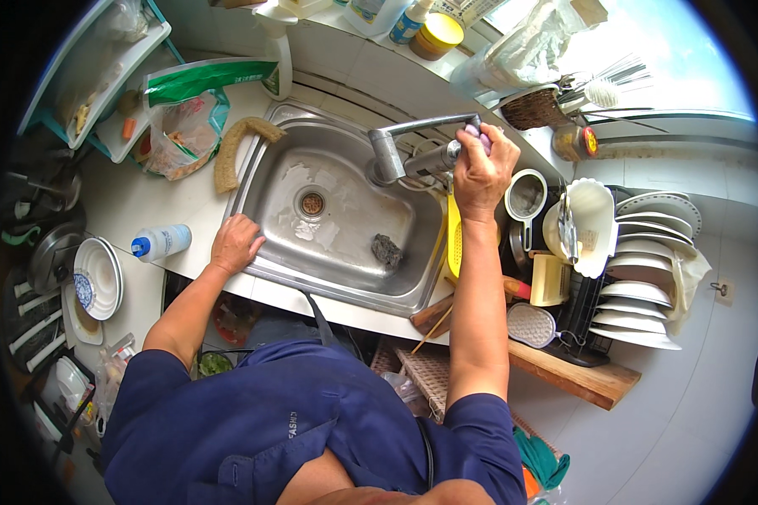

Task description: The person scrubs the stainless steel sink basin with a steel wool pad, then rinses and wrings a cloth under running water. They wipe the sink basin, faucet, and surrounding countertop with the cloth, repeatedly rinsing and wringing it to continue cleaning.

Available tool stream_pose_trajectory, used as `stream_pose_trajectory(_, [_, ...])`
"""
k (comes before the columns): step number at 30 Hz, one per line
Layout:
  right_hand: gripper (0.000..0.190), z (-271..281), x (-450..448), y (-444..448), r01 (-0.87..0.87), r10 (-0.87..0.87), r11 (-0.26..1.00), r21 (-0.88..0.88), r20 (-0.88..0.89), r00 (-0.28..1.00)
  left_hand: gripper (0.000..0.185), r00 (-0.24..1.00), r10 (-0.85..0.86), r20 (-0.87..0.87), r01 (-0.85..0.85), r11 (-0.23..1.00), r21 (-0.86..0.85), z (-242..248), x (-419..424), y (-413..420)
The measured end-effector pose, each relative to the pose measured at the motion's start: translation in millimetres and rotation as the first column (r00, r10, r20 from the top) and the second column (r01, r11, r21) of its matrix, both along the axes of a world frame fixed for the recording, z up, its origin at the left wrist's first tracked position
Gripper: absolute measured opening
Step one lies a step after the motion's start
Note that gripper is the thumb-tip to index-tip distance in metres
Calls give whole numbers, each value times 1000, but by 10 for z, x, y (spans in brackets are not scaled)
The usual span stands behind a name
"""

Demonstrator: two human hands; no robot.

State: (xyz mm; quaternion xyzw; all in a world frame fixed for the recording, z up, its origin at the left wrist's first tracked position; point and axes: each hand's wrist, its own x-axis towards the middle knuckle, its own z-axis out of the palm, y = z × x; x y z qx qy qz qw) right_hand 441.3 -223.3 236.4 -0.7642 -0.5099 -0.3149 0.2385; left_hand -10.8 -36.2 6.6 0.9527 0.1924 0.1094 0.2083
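Note:
My right hand [485,170] is raised at the right end of the metal faucet [433,161], its fingers closed around a small purplish thing, perhaps a cloth or sponge, that is mostly hidden. My left hand [235,243] rests on the near left rim of the stainless steel sink [347,287], holding nothing. A dark grey scouring pad [386,250] lies on the sink floor at the right. The drain strainer [311,204] sits left of the middle, with wet patches around it. A curved tan loofah piece [234,154] straddles the sink's left edge.
A white bottle with a blue cap [161,242] lies on the left counter, near stacked bowls [98,278]. Behind it stands an open green and clear bag [183,126]. Right of the sink are a yellow plastic strainer [455,237], a small sieve [526,194] and a rack of white plates [644,297].

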Motion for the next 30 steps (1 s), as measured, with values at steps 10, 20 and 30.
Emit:
stream_pose_trajectory(10, [23, 63, -2, 174, 109, -111, 994, -25, -94, 989, 25, 1000, 8, -12, -7, 1000, 10, 14, -20, -3])
stream_pose_trajectory(20, [21, 20, 447, 77, 316, 211, 922, 222, -975, 68, 24, 1000, -1, 2, 1, 1000, 6, 11, -28, 8])
stream_pose_trajectory(30, [19, 1, 868, -15, 219, 84, 975, 33, -971, -226, 23, 1000, 5, -6, -5, 1000, 4, 16, 14, -1])
